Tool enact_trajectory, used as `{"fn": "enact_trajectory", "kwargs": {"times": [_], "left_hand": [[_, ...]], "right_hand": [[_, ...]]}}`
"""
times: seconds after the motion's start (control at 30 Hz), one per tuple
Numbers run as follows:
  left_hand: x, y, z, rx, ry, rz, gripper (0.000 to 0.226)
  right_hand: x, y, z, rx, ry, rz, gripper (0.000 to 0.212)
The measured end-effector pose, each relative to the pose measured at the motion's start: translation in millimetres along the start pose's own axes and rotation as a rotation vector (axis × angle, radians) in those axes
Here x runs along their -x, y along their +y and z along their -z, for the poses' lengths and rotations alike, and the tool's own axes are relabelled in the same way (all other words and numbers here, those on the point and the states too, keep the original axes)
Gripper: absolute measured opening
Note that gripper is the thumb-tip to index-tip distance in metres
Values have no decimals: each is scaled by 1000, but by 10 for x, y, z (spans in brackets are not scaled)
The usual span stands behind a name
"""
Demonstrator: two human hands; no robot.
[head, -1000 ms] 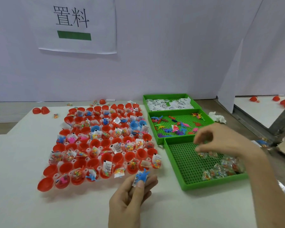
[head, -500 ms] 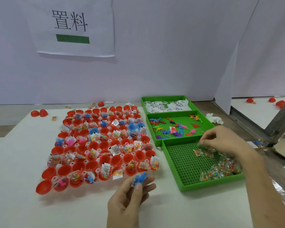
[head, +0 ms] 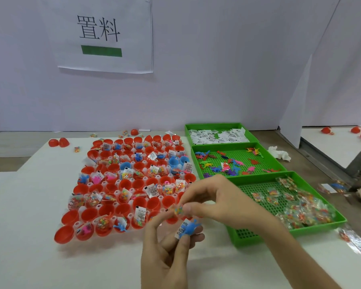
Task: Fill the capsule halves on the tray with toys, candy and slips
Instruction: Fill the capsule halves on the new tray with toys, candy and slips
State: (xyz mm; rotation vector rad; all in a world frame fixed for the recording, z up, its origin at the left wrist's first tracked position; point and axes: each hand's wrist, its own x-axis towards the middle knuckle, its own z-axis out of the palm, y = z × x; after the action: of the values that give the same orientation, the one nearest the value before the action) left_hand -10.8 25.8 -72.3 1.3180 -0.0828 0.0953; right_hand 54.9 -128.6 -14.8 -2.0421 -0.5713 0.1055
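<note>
Pinching a candy packet (head: 178, 210) between thumb and forefinger, my right hand (head: 215, 199) hangs just above my left hand (head: 167, 255), whose thumb and fingers grip a blue toy (head: 191, 227) and a printed slip (head: 181, 229) together. Rows of red capsule halves (head: 88, 214) stand just beyond and left of both hands. The green candy bin (head: 340, 221) lies right of my right hand.

A small hand-packing workshop station: white partition panels (head: 217, 80) wall in a white tabletop (head: 29, 205), a printed Chinese sign (head: 104, 36) hangs behind, and green bins (head: 215, 124) sort slips (head: 217, 135), toys (head: 229, 165) and candy (head: 304, 211) beside rows of red capsule halves (head: 64, 234).
</note>
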Motion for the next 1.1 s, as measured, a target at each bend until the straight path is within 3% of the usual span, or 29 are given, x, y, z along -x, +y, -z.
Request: {"fn": "enact_trajectory", "kwargs": {"times": [0.17,0.33,0.57,0.8,1.1], "left_hand": [[-12,-13,5,98,18,41,57],[-13,-35,20,144,42,45,50],[8,-74,-19,89,111,-9,33],[28,-56,0,21,228,-43,15],[23,68,97,143,318,6,30]], "right_hand": [[8,-31,-8,-27,-99,-34,9],[33,-85,7,-36,-187,-45,10],[15,-96,-54,58,-148,32,11],[12,-136,-64,-42,-130,44,9],[-178,-290,-135,49,-182,93,18]]}}
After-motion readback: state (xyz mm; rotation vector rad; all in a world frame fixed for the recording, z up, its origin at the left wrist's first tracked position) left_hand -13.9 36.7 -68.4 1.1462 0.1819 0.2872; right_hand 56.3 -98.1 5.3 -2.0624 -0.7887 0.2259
